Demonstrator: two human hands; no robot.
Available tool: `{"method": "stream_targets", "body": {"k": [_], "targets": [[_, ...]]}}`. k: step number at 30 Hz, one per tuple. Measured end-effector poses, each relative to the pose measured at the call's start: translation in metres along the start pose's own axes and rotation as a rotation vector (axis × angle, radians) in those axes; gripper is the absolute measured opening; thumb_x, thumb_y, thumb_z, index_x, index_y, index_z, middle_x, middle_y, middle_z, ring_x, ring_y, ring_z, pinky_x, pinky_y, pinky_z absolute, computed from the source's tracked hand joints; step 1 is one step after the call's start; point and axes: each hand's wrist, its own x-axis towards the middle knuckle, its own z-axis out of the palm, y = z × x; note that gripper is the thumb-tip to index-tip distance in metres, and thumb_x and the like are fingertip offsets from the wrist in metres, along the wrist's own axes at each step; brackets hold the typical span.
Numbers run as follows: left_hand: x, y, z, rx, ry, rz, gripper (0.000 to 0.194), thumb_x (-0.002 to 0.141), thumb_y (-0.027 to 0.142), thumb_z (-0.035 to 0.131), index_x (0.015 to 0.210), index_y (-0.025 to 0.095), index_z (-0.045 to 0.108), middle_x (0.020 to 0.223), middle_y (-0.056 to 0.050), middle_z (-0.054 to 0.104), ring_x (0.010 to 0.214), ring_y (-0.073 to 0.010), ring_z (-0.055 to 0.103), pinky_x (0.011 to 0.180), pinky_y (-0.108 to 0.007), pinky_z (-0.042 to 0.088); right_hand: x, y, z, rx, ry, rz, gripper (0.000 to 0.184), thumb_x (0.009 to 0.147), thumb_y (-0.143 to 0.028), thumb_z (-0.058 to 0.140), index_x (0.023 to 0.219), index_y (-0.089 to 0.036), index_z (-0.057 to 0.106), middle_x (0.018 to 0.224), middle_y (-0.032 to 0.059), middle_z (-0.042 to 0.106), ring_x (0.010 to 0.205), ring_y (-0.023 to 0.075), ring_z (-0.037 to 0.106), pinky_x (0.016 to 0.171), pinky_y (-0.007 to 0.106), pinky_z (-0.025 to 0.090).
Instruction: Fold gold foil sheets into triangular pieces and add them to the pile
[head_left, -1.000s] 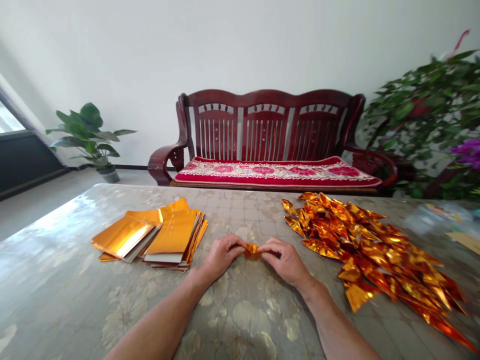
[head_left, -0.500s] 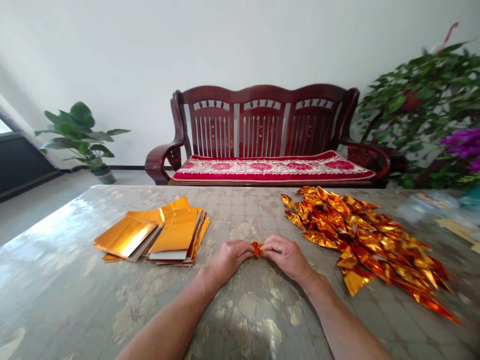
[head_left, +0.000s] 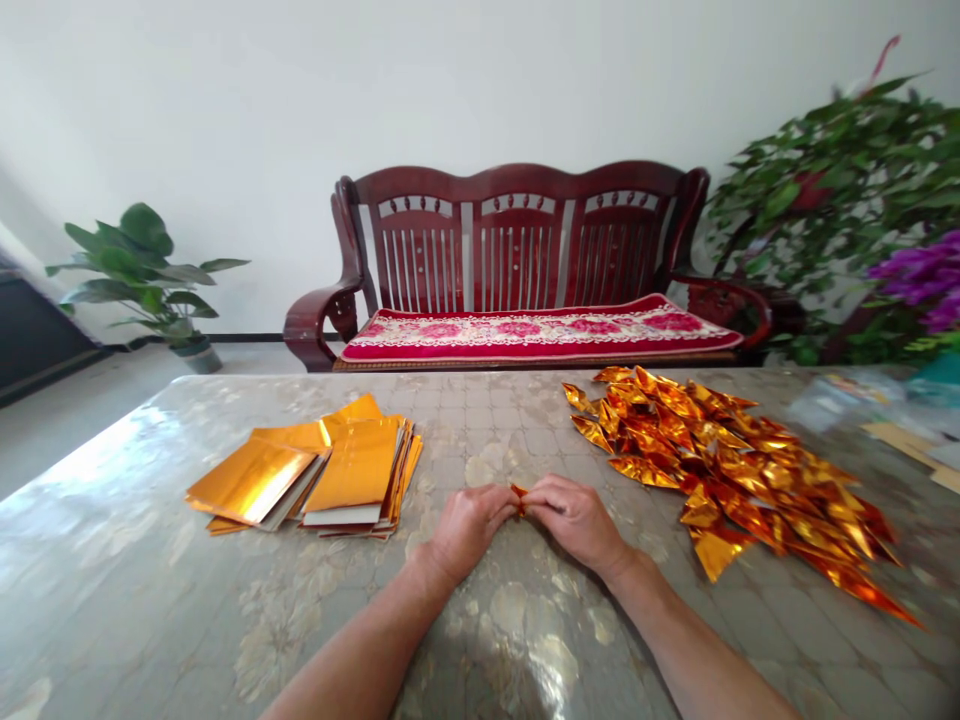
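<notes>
Between my hands, over the middle of the table, is a small piece of orange-gold foil paper (head_left: 519, 492), mostly hidden by fingers. My left hand (head_left: 474, 525) pinches its left side. My right hand (head_left: 574, 515) pinches the right side, the fingertips of both hands almost meeting. Left of my hands lie stacks of flat gold foil paper sheets (head_left: 352, 465), some showing white or grey edges. To the right spreads a heap of folded, pointed gold foil pieces (head_left: 720, 450).
The table (head_left: 315, 610) has a patterned, glossy cover. Clear plastic bags (head_left: 847, 398) and a tan card strip (head_left: 900, 440) lie at its right. Behind stands a dark red wooden bench (head_left: 517, 250) with a floral cushion, potted plants (head_left: 142, 270) on either side.
My fingertips have drawn closer together, and less of the foil paper shows between them. The view has shifted slightly. The stacks and the heap look unchanged.
</notes>
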Motion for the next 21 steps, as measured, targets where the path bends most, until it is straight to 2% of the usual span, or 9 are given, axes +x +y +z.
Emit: {"method": "stream_targets", "body": {"k": [6, 8, 11, 13, 16, 21], "targets": [[0.001, 0.005, 0.001, -0.080, 0.030, -0.127, 0.011, 0.094, 0.025, 0.053, 0.101, 0.025, 0.062, 0.087, 0.004, 0.072, 0.080, -0.0122, 0.067, 0.073, -0.020, 0.047, -0.001, -0.004, 0.007, -0.024, 0.032, 0.078, 0.013, 0.087, -0.020, 0.062, 0.088, -0.025, 0.074, 0.082, -0.0004, 0.072, 0.076, 0.0145, 0.067, 0.071, 0.024, 0.051], [0.003, 0.005, 0.001, -0.135, 0.049, -0.156, 0.015, 0.093, 0.024, 0.054, 0.108, 0.026, 0.059, 0.092, 0.004, 0.073, 0.085, -0.0126, 0.069, 0.075, -0.020, 0.048, 0.000, -0.004, 0.009, -0.013, 0.061, 0.160, 0.014, 0.086, -0.023, 0.063, 0.095, -0.026, 0.073, 0.085, -0.0015, 0.073, 0.076, 0.0149, 0.068, 0.073, 0.025, 0.052], [0.005, 0.006, 0.001, -0.147, 0.062, -0.197, 0.023, 0.093, 0.024, 0.054, 0.116, 0.028, 0.055, 0.097, 0.004, 0.074, 0.090, -0.0132, 0.069, 0.078, -0.021, 0.048, 0.001, -0.002, 0.009, -0.025, 0.077, 0.275, 0.030, 0.083, -0.026, 0.065, 0.113, -0.026, 0.069, 0.086, -0.0019, 0.075, 0.075, 0.0165, 0.070, 0.074, 0.027, 0.054], [0.006, 0.008, 0.001, -0.081, 0.051, -0.227, 0.022, 0.094, 0.024, 0.052, 0.115, 0.028, 0.057, 0.097, 0.003, 0.075, 0.089, -0.0142, 0.070, 0.077, -0.021, 0.047, 0.001, -0.002, 0.008, -0.043, 0.064, 0.297, 0.033, 0.083, -0.027, 0.064, 0.116, -0.026, 0.069, 0.092, -0.0006, 0.076, 0.080, 0.0181, 0.071, 0.077, 0.028, 0.054], [0.006, 0.011, -0.001, 0.074, 0.013, -0.260, 0.017, 0.096, 0.026, 0.049, 0.105, 0.027, 0.063, 0.093, 0.001, 0.074, 0.087, -0.0159, 0.069, 0.074, -0.022, 0.045, 0.001, -0.004, 0.006, -0.026, 0.023, 0.279, 0.024, 0.085, -0.028, 0.062, 0.106, -0.029, 0.073, 0.101, -0.0010, 0.076, 0.090, 0.0187, 0.071, 0.082, 0.028, 0.053], [0.004, 0.019, -0.004, 0.330, -0.049, -0.289, 0.022, 0.097, 0.034, 0.048, 0.091, 0.023, 0.065, 0.090, -0.004, 0.072, 0.083, -0.0179, 0.068, 0.067, -0.023, 0.041, 0.001, -0.006, 0.003, 0.012, 0.019, 0.285, 0.015, 0.085, -0.030, 0.063, 0.092, -0.029, 0.076, 0.089, -0.0023, 0.077, 0.081, 0.0175, 0.071, 0.074, 0.025, 0.052]]}}
